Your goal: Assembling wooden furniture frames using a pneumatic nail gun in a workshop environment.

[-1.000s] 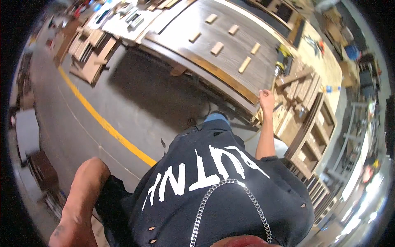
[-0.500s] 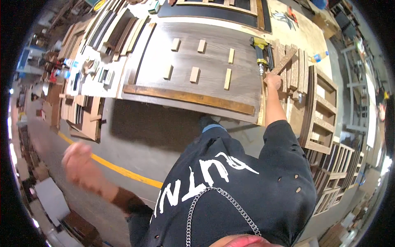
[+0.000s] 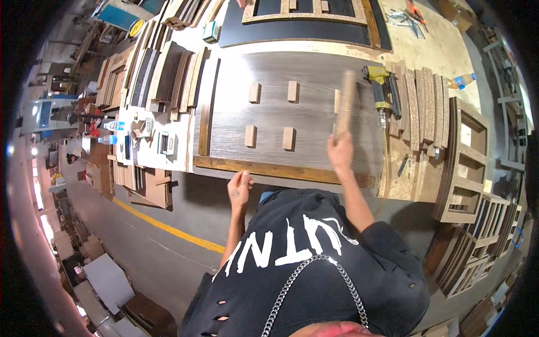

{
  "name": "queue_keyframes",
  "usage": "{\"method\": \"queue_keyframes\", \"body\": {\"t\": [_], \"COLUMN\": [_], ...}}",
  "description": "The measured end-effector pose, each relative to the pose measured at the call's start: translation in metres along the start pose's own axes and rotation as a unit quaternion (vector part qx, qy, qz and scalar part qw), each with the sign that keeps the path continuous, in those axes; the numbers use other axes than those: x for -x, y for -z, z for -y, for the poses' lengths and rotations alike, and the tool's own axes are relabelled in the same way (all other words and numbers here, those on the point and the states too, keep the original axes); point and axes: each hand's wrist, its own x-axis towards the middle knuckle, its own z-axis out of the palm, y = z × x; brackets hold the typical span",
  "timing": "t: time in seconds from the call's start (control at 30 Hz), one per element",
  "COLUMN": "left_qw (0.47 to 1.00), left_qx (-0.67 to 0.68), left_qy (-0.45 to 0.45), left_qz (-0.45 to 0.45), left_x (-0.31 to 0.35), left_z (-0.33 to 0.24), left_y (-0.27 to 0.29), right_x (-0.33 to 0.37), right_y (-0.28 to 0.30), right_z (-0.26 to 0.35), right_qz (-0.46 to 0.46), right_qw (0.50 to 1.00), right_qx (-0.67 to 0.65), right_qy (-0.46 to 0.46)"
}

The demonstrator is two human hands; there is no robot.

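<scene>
A grey wood-grain panel (image 3: 275, 112) lies on the bench in front of me. Several small wooden blocks (image 3: 289, 137) stand on it in two rows. A dark brown strip (image 3: 281, 170) runs along its near edge and another brown strip (image 3: 208, 106) along its left side. My right hand (image 3: 341, 151) grips one end of a chipboard strip (image 3: 346, 104), blurred, held over the right part of the panel and partly hiding the blocks there. At the near edge, by the brown strip, my left hand (image 3: 240, 189) is closed with its fingers curled and nothing visible in them.
Right of the panel lie a yellow-green and black nail gun (image 3: 379, 92) and a row of chipboard strips (image 3: 421, 106). A slatted frame (image 3: 463, 163) stands beyond them. Board stacks (image 3: 168, 78) sit at left. Across the bench, another person's hand (image 3: 242, 3) touches a second frame (image 3: 306, 18).
My right hand has lifted the chipboard strip off the pile and brought it left over the panel. My left hand has swung from the far left to the panel's near edge.
</scene>
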Motion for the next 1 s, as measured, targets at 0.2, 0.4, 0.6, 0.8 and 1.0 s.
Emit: {"method": "queue_keyframes", "body": {"t": [0.2, 0.4, 0.6, 0.8, 1.0], "left_qw": [0.982, 0.990, 0.985, 0.981, 0.874], "left_qx": [-0.139, -0.116, -0.115, -0.124, -0.379], "left_qy": [-0.090, -0.055, -0.064, -0.031, -0.248], "left_qz": [0.093, 0.055, 0.114, 0.148, 0.174], "left_x": [-0.048, -0.081, -0.086, -0.082, -0.085], "left_z": [-0.050, -0.051, -0.043, -0.038, -0.008], "left_y": [-0.011, 0.010, 0.001, -0.030, -0.077], "right_x": [0.002, -0.023, -0.032, -0.032, -0.026], "right_y": [-0.065, -0.086, -0.095, -0.106, -0.086], "right_z": [0.063, 0.054, 0.053, 0.038, 0.043], "right_qz": [0.164, 0.129, 0.188, 0.183, 0.160], "right_qw": [0.980, 0.984, 0.973, 0.978, 0.985], "right_qx": [0.104, 0.117, 0.133, 0.100, 0.060], "right_qy": [-0.032, 0.031, 0.011, -0.006, 0.024]}}
